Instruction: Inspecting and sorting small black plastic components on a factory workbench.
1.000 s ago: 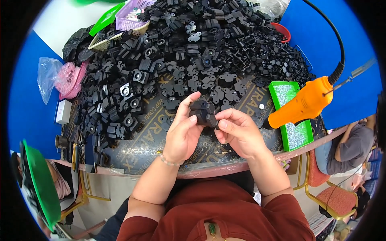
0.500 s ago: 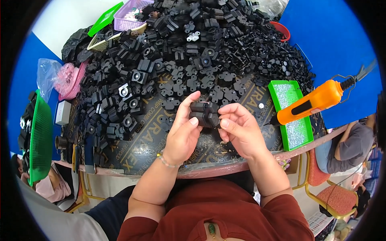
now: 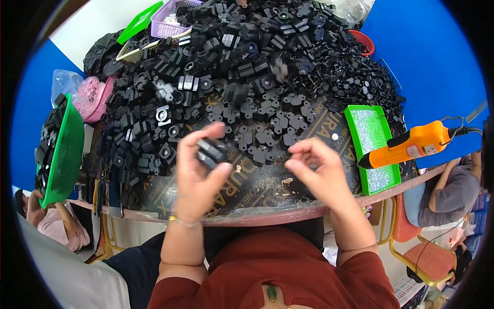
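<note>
A black plastic block [image 3: 210, 153] with ridged sides lies between the thumb and fingers of my left hand [image 3: 198, 172], held above the bare near part of the table. My right hand [image 3: 320, 169] hovers to the right, apart from the block. Its fingers are half curled, with a gap between thumb and forefinger, and I see nothing between them. Beyond both hands lie flat black lobed pieces [image 3: 252, 136] in a loose cluster. To the right, an orange electric screwdriver [image 3: 406, 147] hangs over a green tray [image 3: 366, 179] of small silvery parts.
Heaped black parts [image 3: 231, 46] cover the far table. At the back stand a purple basket [image 3: 163, 28] and a red bowl [image 3: 366, 44]. A pink basket [image 3: 105, 103] is at left. Another person's hand [image 3: 35, 202] touches a green basket [image 3: 67, 154] of black parts.
My hands have parted. The left has moved left with the black block, and the right has let go of it. The screwdriver has shifted right, and the green basket at left has moved inward.
</note>
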Available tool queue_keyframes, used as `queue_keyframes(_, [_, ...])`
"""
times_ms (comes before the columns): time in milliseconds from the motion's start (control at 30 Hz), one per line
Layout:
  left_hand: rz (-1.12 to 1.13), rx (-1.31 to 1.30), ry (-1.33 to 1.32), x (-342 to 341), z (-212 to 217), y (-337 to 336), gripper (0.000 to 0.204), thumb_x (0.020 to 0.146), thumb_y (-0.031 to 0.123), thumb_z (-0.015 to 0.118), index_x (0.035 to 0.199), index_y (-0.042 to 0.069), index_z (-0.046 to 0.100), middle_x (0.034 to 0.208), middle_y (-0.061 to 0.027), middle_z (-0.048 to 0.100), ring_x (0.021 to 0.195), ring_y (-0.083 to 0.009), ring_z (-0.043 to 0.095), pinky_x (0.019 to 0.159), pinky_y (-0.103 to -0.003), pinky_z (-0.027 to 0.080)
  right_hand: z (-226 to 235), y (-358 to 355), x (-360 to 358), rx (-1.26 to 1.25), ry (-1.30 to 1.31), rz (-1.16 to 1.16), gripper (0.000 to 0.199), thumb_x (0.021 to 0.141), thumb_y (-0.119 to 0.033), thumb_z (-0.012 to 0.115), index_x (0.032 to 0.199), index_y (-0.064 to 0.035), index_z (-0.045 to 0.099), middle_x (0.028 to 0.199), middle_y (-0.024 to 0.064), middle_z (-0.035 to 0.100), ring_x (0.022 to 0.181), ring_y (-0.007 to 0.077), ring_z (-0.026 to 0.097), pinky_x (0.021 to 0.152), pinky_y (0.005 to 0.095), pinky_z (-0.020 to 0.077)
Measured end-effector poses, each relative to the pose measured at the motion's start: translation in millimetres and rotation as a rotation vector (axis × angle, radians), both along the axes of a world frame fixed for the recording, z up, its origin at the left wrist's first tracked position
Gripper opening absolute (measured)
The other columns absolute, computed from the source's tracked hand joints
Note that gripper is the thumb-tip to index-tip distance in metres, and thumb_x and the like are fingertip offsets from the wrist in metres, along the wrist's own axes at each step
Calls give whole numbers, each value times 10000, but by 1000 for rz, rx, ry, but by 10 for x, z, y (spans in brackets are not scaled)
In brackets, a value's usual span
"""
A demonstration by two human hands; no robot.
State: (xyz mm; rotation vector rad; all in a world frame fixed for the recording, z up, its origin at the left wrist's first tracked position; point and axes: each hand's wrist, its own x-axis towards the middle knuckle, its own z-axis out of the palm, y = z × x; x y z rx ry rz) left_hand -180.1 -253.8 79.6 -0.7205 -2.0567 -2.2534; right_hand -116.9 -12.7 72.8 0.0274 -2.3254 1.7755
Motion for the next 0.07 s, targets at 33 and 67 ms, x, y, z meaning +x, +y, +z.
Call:
queue_keyframes(33, [66, -254, 201, -113, -25, -259, 634, 829, 24, 695, 1389, 51, 397, 1450, -165, 436, 1347, -256, 438, 1131, -385, 353, -5, 91, -21, 37, 24, -31, 207, 834, -61, 760, 1013, -35, 658, 834, -3, 606, 676, 54, 544, 617, 211, 471])
queue_keyframes(67, [117, -518, 181, -167, -44, -498, 736, 816, 79, 740, 1447, 137, 366, 1541, -130, 314, 1386, -280, 397, 1152, -391, 317, -24, 194, -53, 117, -12, -84, 200, 834, -64, 760, 1010, -40, 667, 830, 18, 611, 668, 71, 548, 614, 208, 475])
